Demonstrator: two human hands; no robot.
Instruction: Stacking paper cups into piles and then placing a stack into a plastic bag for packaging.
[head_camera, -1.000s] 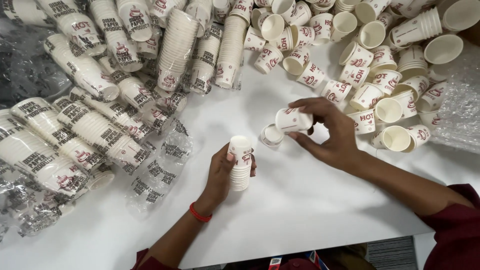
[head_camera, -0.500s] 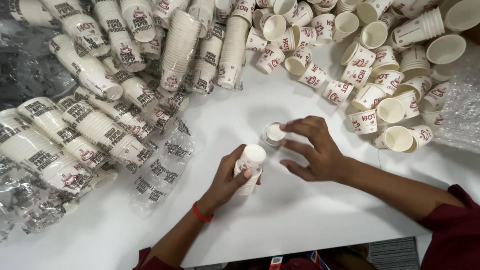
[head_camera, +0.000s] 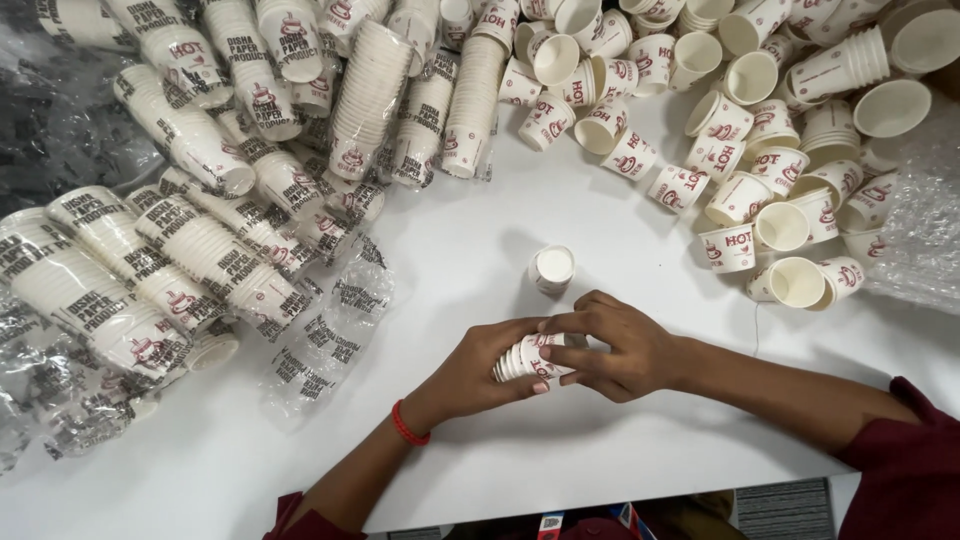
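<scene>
A short stack of white paper cups (head_camera: 528, 358) with red print lies sideways between both hands above the white table (head_camera: 450, 250). My left hand (head_camera: 470, 375), with a red band on the wrist, grips the stack from the left. My right hand (head_camera: 615, 345) closes on its right end, fingers over the rims. Just beyond the hands, a single paper cup (head_camera: 552, 268) stands upside down on the table, apart from both hands.
Plastic-wrapped sleeves of stacked cups (head_camera: 200, 250) cover the left and far side. Loose printed cups (head_camera: 760, 200) lie heaped at the far right. Crumpled clear wrap (head_camera: 335, 330) lies left of the hands, more plastic (head_camera: 920, 240) at the right edge.
The right hand let go of a loose cup beside the upside-down one and came down onto the stack. The left hand tipped the stack sideways and drew it nearer.
</scene>
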